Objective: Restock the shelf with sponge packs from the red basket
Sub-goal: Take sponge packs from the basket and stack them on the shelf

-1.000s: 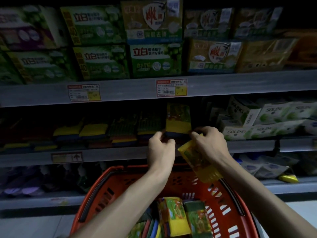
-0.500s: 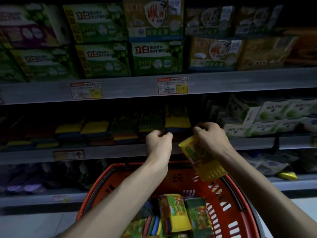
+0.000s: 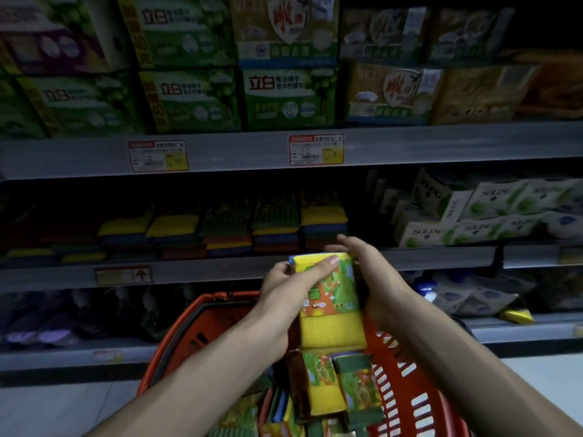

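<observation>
A yellow sponge pack (image 3: 329,304) with a green and orange label stands upright between both hands, above the red basket (image 3: 413,402). My left hand (image 3: 293,288) grips its left side, thumb across the label. My right hand (image 3: 375,285) holds its right edge. More sponge packs (image 3: 328,386) lie in the basket below. Stacked sponge packs (image 3: 321,222) fill the middle shelf (image 3: 220,269) just behind my hands.
Green and tan detergent boxes (image 3: 287,99) fill the top shelf. White Soling packs (image 3: 485,216) sit right of the sponges. Bagged goods (image 3: 467,294) lie on the lower shelf. Price tags (image 3: 315,149) hang on the shelf edge. Pale floor shows at the left.
Both hands pulled back from the shelf toward me. The pack, earlier hanging tilted from my right hand, is now upright and held by both hands.
</observation>
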Available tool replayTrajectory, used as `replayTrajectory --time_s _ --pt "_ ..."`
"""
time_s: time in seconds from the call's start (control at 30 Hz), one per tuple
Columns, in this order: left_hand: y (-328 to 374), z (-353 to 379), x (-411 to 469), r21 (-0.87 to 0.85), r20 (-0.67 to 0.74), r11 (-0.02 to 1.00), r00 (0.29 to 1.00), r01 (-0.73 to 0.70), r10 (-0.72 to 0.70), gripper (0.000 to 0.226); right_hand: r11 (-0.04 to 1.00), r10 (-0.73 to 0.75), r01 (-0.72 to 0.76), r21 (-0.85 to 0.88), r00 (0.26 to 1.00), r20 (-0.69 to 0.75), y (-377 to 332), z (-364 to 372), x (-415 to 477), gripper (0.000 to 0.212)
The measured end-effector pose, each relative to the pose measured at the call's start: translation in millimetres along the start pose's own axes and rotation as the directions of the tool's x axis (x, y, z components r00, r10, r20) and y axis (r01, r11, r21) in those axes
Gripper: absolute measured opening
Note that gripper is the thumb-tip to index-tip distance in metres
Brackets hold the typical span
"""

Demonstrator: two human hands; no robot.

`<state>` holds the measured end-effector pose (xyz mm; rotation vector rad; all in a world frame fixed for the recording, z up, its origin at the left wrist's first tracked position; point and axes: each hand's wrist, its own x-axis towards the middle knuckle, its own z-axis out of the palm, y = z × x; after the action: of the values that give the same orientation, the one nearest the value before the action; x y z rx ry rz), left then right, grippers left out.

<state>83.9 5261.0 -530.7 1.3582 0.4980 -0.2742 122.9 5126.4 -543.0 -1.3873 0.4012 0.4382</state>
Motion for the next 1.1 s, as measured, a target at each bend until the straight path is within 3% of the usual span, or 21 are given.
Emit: replayTrajectory --time_s 0.1,0.23,0.4,0.67,1.1 --pt "0 -13 7 0.004 -0.034 1.0 0.999 0.003 -0.003 0.061 0.996 -0.046 0.051 0.074 0.996 -0.079 2 2 7 0.032" --pt "5 -24 12 -0.001 -0.054 1.0 0.998 0.011 -0.011 0.057 0.957 0.009 0.031 0.289 0.991 -0.136 5 3 34 0.03" --pt "11 -37 14 0.011 0.007 1.0 1.0 0.018 -0.018 0.058 0.956 0.047 0.028 0.293 0.968 -0.245 5 12 47 0.014" --pt "23 -52 23 -0.005 -0.02 1.0 1.0 -0.008 0.008 0.058 0.944 0.038 0.081 0.319 0.935 -0.352 11 24 67 0.014" --pt "30 -53 25 -0.016 -0.065 1.0 0.998 -0.018 0.017 0.054 0.964 -0.077 0.164 0.209 0.927 -0.368 9 17 65 0.011"
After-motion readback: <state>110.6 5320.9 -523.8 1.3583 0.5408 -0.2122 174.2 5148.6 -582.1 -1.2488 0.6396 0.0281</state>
